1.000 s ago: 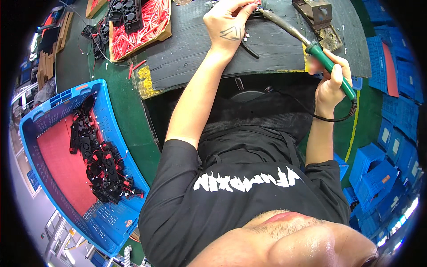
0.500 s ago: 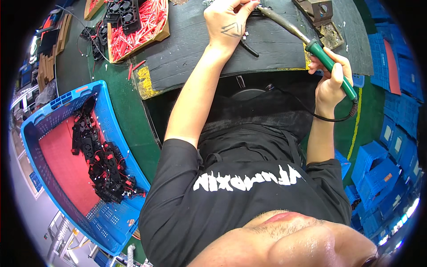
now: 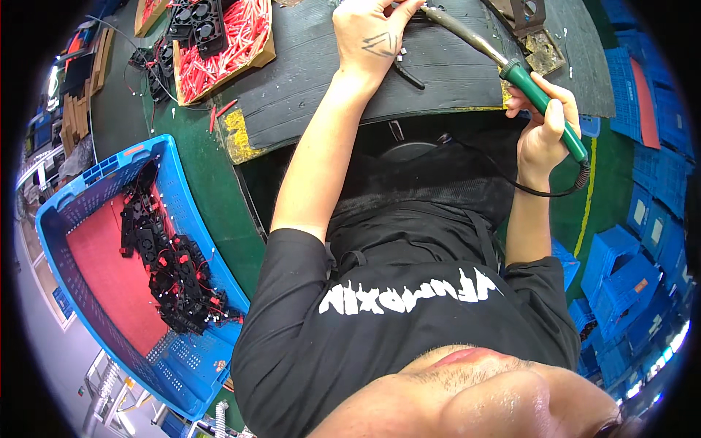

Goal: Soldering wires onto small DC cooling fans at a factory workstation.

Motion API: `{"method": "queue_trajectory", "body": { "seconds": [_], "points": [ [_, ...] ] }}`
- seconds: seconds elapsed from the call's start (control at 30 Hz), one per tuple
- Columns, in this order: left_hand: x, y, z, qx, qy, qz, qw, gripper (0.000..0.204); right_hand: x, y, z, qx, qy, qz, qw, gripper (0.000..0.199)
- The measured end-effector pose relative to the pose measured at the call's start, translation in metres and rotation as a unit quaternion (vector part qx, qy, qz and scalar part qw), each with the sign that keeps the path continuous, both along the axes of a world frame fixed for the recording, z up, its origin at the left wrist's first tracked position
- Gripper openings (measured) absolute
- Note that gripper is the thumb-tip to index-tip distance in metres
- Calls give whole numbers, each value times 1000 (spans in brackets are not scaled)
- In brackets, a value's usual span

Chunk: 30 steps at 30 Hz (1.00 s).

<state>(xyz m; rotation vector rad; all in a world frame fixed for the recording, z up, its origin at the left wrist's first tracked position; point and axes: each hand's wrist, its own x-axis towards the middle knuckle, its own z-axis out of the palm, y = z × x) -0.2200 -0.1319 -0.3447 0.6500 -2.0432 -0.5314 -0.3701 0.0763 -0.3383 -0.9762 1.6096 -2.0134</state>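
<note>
One long metal soldering iron w/ a green handle slants over the black-topped desk's front edge, R hand's fingers clamped on it. L hand's thumb & fingertips are together nr the iron's tip; can't tell what's btwn. Farther, nr desk's L edge: brown cardboard box, thin red sticks inside.

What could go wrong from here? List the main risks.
The metal end of the soldering iron sits close to the left hand; if hot, a slip might burn the fingers.
Its cord loops below the right hand and could snag, jerking the iron.
The black fans lie on loose red tubes and might slide.
</note>
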Motion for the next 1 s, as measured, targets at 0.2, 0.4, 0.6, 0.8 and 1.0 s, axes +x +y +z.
{"method": "queue_trajectory", "body": {
  "seconds": [0.2,0.4,0.6,0.8,1.0],
  "points": [
    [-5,0,-2,2,58,-5,998,22,1,1,0,1,-3,-4,1000,42],
    [-4,-2,-4,2,61,-6,998,23,0,2,-2,-5,-17,-7,1000,42],
    [-6,7,15,49,47,-19,998,10,-2,4,-6,-8,-34,-31,999,46],
    [-8,9,24,67,81,-40,994,9,-19,1,-28,-25,-142,-38,989,49],
    [-7,9,24,83,84,-36,992,9,-24,-5,-41,-26,-234,-30,971,47]
  ]
}}
